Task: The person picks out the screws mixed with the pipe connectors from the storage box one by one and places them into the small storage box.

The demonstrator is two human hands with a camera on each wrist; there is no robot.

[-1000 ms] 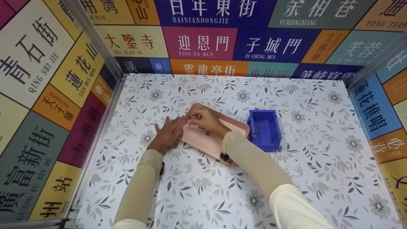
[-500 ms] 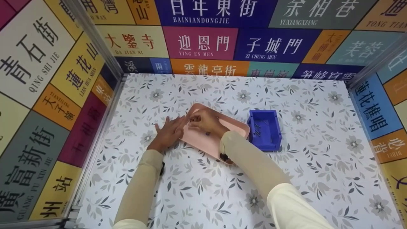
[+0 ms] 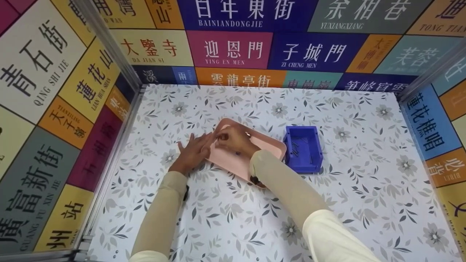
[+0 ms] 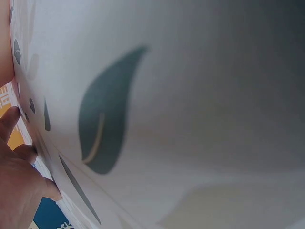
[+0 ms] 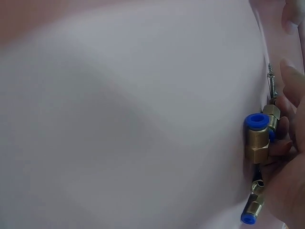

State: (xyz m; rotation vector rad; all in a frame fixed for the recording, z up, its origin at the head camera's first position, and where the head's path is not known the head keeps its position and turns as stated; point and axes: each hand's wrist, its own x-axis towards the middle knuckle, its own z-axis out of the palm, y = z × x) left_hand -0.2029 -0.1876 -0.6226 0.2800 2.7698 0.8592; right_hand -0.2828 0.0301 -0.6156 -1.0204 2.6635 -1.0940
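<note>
My left hand (image 3: 193,151) lies with spread fingers on the table, against the left end of a pink tray (image 3: 229,165). Its fingers (image 4: 26,152) also show in the left wrist view. Inside the tray's left part is my right hand (image 3: 236,140), its fingers bent and pointing down. Close to those fingertips, in the right wrist view, thin metal screws (image 5: 271,81) stand out beside the tray wall; whether they are pinched is unclear. Brass push-fit fittings with blue collars (image 5: 257,138) lie by the curled fingers, another fitting (image 5: 252,207) below them.
A blue bin (image 3: 305,169) stands right of the tray, with several screws (image 3: 295,148) inside. Small shiny metal (image 3: 248,134) shows by the tray's back edge. Walls printed with signs (image 3: 229,49) bound the flower-patterned table (image 3: 349,203) at the back and sides.
My right wrist and forearm have shifted slightly left, uncovering shiny metal behind the hand. The right fingers have drawn closer together near the tray's left end. My left hand has stayed in place.
</note>
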